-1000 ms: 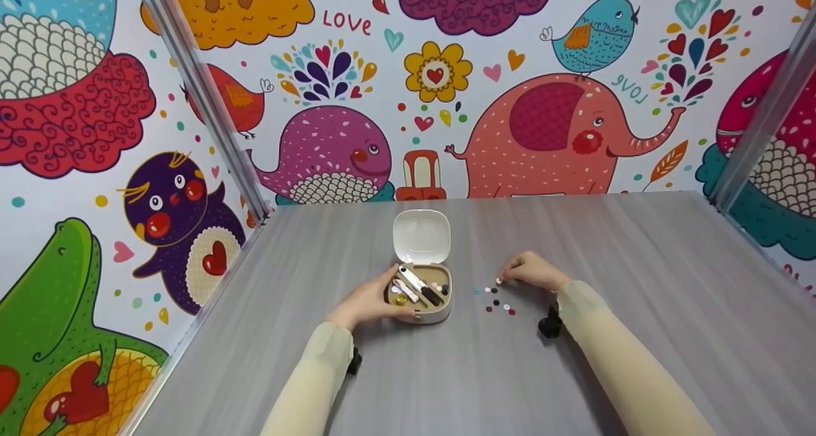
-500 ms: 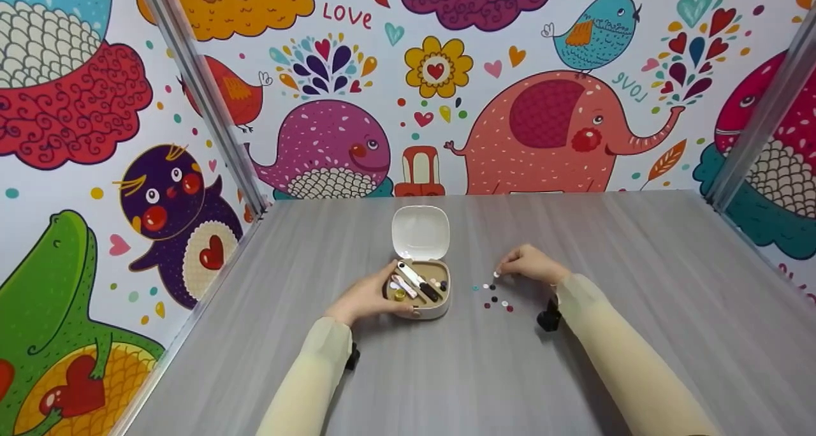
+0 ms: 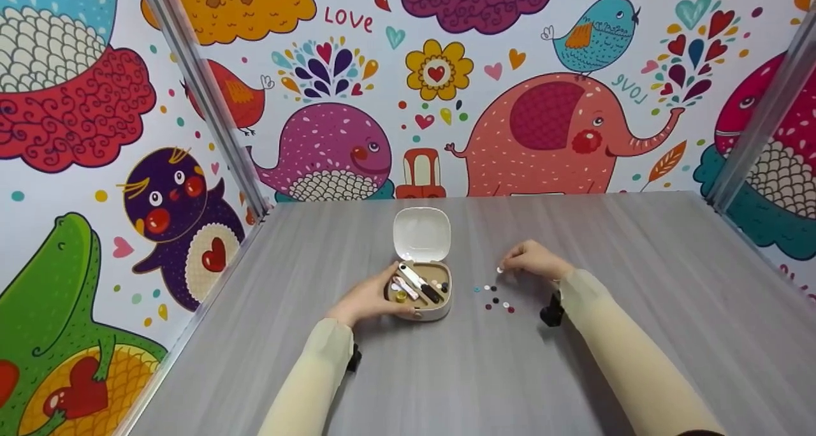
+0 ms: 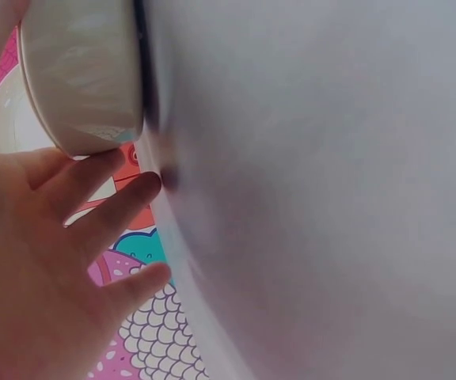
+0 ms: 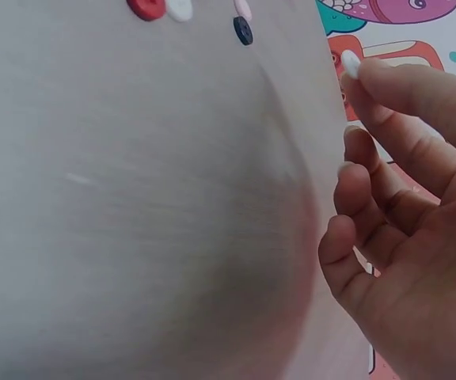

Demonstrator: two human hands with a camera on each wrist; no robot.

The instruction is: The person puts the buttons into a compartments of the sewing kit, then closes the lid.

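My left hand (image 3: 366,301) grips the left side of a small white sewing-style box (image 3: 435,313), thumb at its front and forefinger toward the back. In the left wrist view the other fingers spread beside the box wall (image 4: 85,79). Its white lid (image 3: 422,235) stands raised behind. Inside lie a white-and-black slim tool (image 3: 421,283), a smaller white tool (image 3: 405,289), a yellow round item (image 3: 400,296) and a few buttons (image 3: 444,287). To the right, my right hand (image 3: 537,261) pinches a white button (image 5: 351,65) between thumb and forefinger, held above the table.
Several loose buttons lie between box and right hand: a blue one (image 3: 477,289), a black one (image 3: 496,300), a white one (image 3: 507,305) and a red one (image 3: 511,310) among them. The grey table (image 3: 612,245) meets patterned panels (image 3: 542,143) at the back and sides.
My right hand has lifted the white button slightly up and away from the other buttons. My left hand keeps its grip on the box.
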